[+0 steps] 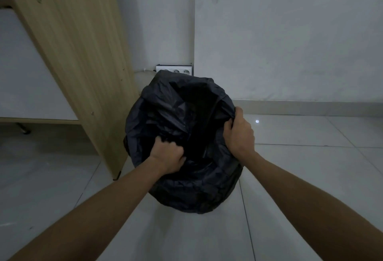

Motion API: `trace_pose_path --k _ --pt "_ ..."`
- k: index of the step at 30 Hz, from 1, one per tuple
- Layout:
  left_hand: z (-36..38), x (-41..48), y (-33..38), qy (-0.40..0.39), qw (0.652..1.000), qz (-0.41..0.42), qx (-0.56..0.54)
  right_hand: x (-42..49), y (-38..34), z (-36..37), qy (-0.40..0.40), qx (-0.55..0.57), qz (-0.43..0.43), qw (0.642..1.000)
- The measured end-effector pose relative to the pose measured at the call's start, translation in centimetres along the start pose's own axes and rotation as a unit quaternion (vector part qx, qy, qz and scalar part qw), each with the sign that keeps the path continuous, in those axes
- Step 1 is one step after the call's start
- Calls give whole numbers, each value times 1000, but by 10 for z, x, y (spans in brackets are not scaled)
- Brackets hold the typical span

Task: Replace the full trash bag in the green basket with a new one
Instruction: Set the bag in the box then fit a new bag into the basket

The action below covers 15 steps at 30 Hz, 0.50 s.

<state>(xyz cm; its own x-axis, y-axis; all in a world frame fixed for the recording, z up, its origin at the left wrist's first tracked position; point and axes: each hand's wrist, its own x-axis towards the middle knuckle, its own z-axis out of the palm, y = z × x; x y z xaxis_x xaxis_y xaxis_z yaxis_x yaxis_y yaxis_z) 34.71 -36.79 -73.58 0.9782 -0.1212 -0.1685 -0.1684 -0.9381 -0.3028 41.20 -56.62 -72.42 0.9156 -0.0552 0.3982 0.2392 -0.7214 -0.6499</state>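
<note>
- Floor [310, 132]: pale tiles, with open room to the right of the bag and in front of it.
- Wall [290, 32]: plain, and meets the floor along a low skirting edge behind the bag.
- Wooden panel [78, 42]: stands close on the left; whether its edge touches the bag is unclear.
- Trash bag [186, 190]: black, standing on the floor mid-view with its mouth open and rim crumpled. It hides whatever it covers.
- Right hand [240, 132]: grip clenched on the rim's right edge.
- Left hand [169, 156]: grip clenched on bunched plastic at the near-left rim.
- Power strip [176, 71]: white, at the wall's foot just behind the bag's far edge.
</note>
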Motion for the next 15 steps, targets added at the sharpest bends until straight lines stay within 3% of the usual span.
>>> trace_pose_path --k 3,5,7,11,15 --pt "-5 6 -19 272 959 34 69 10 4 -6 -6 -8 -1 1000" --pt "-12 12 -38 354 933 11 55 16 6 -12 -21 -9 -6 1000" --pt "-20 15 -53 355 934 -31 25 23 6 -18 -41 -13 -25 999" --pt "-20 22 -56 276 952 -133 -28 41 0 -32 -89 -12 -88 992" --pt "-24 26 -62 283 940 -167 -90 58 -6 -44 -144 -19 -129 981"
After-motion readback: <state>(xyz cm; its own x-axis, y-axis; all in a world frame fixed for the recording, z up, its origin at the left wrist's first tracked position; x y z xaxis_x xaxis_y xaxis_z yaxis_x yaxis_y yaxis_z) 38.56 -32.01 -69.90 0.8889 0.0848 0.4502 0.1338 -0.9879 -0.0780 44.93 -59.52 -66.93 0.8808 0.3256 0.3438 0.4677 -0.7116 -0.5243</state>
